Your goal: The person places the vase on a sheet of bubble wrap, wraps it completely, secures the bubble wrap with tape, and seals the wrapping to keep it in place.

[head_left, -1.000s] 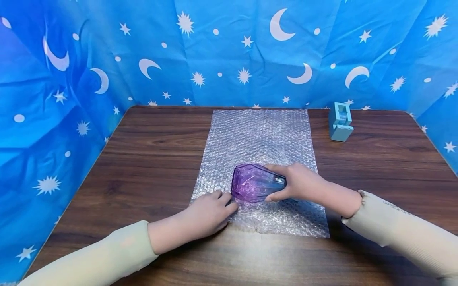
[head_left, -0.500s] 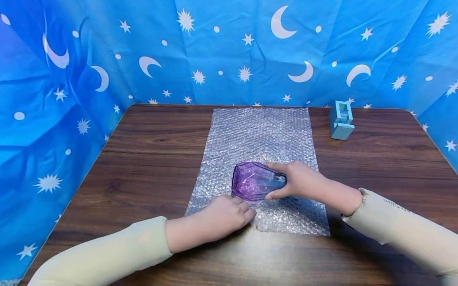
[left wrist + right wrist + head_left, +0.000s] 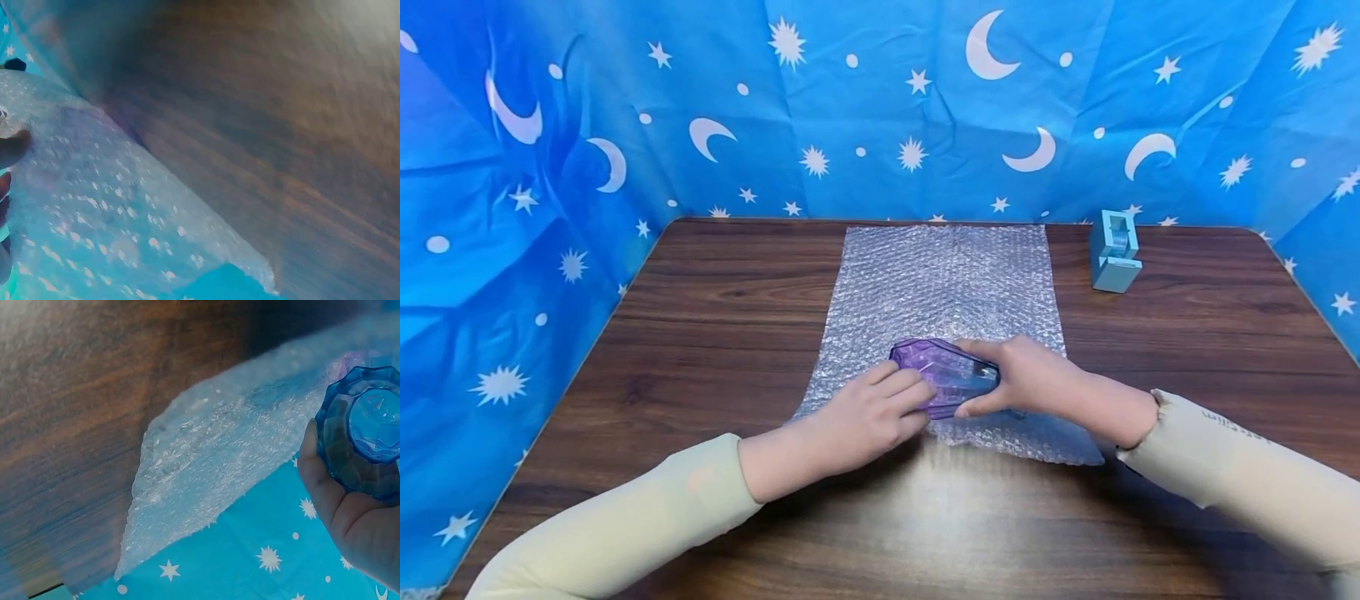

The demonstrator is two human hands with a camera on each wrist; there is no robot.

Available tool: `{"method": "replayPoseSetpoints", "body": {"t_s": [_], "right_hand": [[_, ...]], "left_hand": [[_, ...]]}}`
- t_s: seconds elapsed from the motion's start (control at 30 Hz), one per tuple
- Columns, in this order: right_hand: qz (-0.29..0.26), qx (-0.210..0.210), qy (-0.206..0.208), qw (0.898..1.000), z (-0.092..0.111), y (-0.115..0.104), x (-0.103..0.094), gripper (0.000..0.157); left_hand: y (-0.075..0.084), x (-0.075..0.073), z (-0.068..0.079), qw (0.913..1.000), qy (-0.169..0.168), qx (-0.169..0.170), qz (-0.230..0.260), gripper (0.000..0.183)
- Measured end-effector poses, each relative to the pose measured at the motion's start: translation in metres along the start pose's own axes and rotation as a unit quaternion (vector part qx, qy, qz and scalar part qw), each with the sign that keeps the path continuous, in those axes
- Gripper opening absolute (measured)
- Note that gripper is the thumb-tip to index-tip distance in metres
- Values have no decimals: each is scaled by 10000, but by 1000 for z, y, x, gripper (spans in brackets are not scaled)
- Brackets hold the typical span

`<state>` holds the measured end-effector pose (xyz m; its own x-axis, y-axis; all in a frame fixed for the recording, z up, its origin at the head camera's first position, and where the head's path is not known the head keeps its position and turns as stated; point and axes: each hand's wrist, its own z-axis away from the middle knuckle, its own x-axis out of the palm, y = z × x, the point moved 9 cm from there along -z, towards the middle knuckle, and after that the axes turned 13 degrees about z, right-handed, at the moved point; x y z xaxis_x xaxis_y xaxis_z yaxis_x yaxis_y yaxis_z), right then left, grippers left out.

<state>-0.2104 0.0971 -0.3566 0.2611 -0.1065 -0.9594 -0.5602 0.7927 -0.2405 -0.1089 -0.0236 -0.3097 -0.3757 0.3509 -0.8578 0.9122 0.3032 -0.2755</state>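
Observation:
A faceted glass vase, purple fading to blue, lies on its side over a sheet of bubble wrap. My right hand holds it round the narrow blue end; the right wrist view shows the open blue rim against the thumb. At the purple end, my left hand pinches the near edge of the bubble wrap and holds it raised against the vase, covering part of the glass. In the left wrist view the lifted sheet slants down from the fingers, which are mostly out of frame.
A light blue tape dispenser stands at the back right of the brown wooden table. Behind and to the left hangs a blue cloth with white moons and stars. The bubble wrap reaches the table's back edge.
My left hand has moved right, then up onto the purple end, raising the near edge of the bubble wrap from the table. The right hand and vase have hardly moved.

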Motion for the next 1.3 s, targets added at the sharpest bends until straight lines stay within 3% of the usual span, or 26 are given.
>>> {"method": "replayPoseSetpoints", "body": {"t_s": [0.07, 0.17, 0.27, 0.37, 0.47, 0.57, 0.67, 0.8, 1.0, 1.1, 1.2, 1.3], "right_hand": [[-33, -6, -63, 10000, -1, 0, 1, 89], [-23, -37, -64, 10000, -2, 1, 0, 90], [29, -65, -38, 10000, -2, 1, -1, 89], [109, -112, 18, 9999, -2, 0, -1, 88], [125, -161, 20, 9998, -2, 0, -1, 88], [78, -173, -57, 9998, -3, 0, 0, 88], [62, -192, -158, 9997, -4, 1, 0, 89], [65, -239, -357, 9991, -6, 3, 0, 88], [20, -268, -787, 9965, -8, 5, 2, 89], [-42, -346, -811, 9961, -6, 4, -1, 88], [-39, -438, -538, 9976, -1, -1, -10, 82], [317, -724, 281, 9965, 11, -13, -28, 74]], "left_hand": [[-5, -1, 1, 9998, 101, -143, 115, 3], [-17, 0, 0, 9966, 102, -560, 599, 22], [-36, 6, -3, 9827, -215, -1263, 1334, 51], [-56, 16, -2, 9524, -866, -2127, 2003, 80], [-69, 29, 1, 9144, -1653, -2757, 2460, 91], [-73, 38, 3, 8851, -2189, -3017, 2786, 88], [-76, 41, 3, 8684, -2394, -3089, 3054, 85], [-81, 42, 0, 8593, -2492, -3089, 3227, 84], [-86, 43, -3, 8555, -2592, -2980, 3349, 83], [-88, 45, -6, 8507, -2626, -2992, 3433, 82], [-91, 46, -6, 8447, -2646, -3032, 3529, 82], [-95, 47, -5, 8366, -2662, -3094, 3653, 82]]}}
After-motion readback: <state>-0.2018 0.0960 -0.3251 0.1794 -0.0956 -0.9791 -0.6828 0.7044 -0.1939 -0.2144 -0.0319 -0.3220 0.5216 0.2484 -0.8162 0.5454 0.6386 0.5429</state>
